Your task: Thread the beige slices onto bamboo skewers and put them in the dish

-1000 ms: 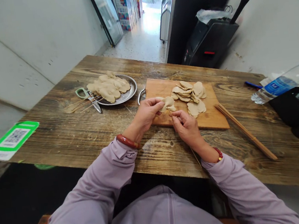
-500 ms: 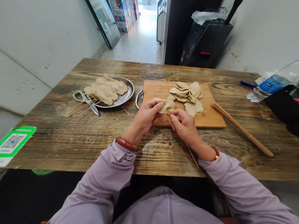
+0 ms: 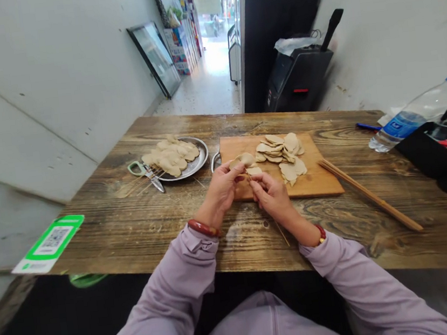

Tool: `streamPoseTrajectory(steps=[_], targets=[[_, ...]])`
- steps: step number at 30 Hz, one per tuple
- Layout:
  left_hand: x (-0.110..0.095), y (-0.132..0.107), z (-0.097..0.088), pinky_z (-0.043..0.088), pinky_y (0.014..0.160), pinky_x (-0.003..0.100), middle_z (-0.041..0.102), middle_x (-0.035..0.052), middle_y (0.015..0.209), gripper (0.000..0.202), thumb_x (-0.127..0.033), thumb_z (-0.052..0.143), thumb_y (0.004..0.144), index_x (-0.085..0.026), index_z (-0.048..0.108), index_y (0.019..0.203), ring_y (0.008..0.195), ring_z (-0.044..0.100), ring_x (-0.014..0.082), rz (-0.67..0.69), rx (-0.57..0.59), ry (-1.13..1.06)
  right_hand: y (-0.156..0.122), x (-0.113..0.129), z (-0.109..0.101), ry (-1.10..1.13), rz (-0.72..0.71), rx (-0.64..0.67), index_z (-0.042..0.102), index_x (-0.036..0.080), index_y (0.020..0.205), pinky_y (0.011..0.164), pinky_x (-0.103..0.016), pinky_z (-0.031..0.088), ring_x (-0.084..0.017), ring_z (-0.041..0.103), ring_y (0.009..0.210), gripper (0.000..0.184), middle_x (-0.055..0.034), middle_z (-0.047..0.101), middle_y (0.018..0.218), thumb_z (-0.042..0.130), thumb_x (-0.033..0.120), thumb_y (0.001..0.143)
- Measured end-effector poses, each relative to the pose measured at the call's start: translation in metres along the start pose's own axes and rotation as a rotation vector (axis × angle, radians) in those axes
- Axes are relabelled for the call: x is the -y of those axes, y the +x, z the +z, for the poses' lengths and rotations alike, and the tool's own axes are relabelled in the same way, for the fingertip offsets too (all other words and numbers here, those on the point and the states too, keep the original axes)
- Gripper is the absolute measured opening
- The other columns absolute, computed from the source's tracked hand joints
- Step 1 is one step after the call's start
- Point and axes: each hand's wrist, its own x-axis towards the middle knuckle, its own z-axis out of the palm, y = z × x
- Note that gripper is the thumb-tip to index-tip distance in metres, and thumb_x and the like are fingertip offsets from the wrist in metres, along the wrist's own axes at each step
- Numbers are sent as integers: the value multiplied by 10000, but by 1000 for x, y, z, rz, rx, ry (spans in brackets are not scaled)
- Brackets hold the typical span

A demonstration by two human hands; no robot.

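My left hand [image 3: 222, 188] pinches a thin, floppy beige slice [image 3: 244, 158] over the near left part of a wooden cutting board [image 3: 321, 181]. My right hand [image 3: 273, 197] is closed on a thin bamboo skewer [image 3: 283, 234], whose tail slants down toward the table edge. The skewer's upper end meets the slice between my fingertips; how far it passes through is hidden. Further right on the board lies a loose pile of similar slices [image 3: 273, 149]. A bundle of bamboo skewers [image 3: 370, 196] rests with one end on the board's right edge.
At the left, a round metal plate [image 3: 203, 162] bears skewered beige slices [image 3: 171, 157], with green-handled scissors [image 3: 154, 180] against it. A QR-code card [image 3: 53, 241] lies at the table's left edge. On the right are a water bottle [image 3: 400, 125] and a black holder [image 3: 423, 151].
The view has tilted up, so the table sits lower in the picture. Both hands stay close together; the slice in my left hand now lies at a different angle around the skewer's tip.
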Motion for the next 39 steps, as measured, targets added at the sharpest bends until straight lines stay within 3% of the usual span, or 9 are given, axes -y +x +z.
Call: streamPoseTrajectory(steps=[6, 10, 17, 26, 39], targets=[[-12, 3, -8, 452, 722, 239, 752, 34, 862, 306, -263, 911, 599, -168, 773, 854, 764, 628, 114, 53, -99, -29, -4, 2, 11, 68, 40, -17, 671, 184, 970, 473, -249, 388, -130, 504, 418, 276, 53, 567, 507, 537, 426, 968], [-13, 5, -9, 455, 736, 241, 753, 28, 872, 300, -249, 894, 613, -168, 762, 870, 759, 625, 108, 88, -124, -27, -5, 3, 17, 18, -1, -63, 691, 185, 945, 527, -260, 415, -142, 545, 487, 245, 27, 607, 571, 547, 383, 955], [-13, 6, -9, 454, 686, 231, 721, 0, 774, 276, -231, 890, 583, -161, 731, 797, 682, 599, 91, 77, -108, -36, -4, 6, 18, -99, -106, -128, 687, 201, 811, 653, -280, 461, -171, 606, 650, 222, -28, 688, 714, 554, 336, 927], [-10, 7, -11, 481, 692, 244, 733, 14, 823, 360, -386, 922, 618, -169, 734, 836, 714, 637, 110, 49, -53, 3, -6, 8, 16, -99, -83, -144, 656, 209, 772, 597, -264, 416, -145, 535, 581, 236, 3, 624, 646, 541, 357, 914], [-4, 10, -9, 534, 764, 307, 741, 38, 804, 362, -383, 936, 567, -155, 734, 762, 731, 674, 145, 68, -68, 4, -10, 4, 22, -178, -126, -160, 615, 225, 749, 652, -280, 428, -161, 545, 618, 225, -2, 620, 660, 524, 320, 931]])
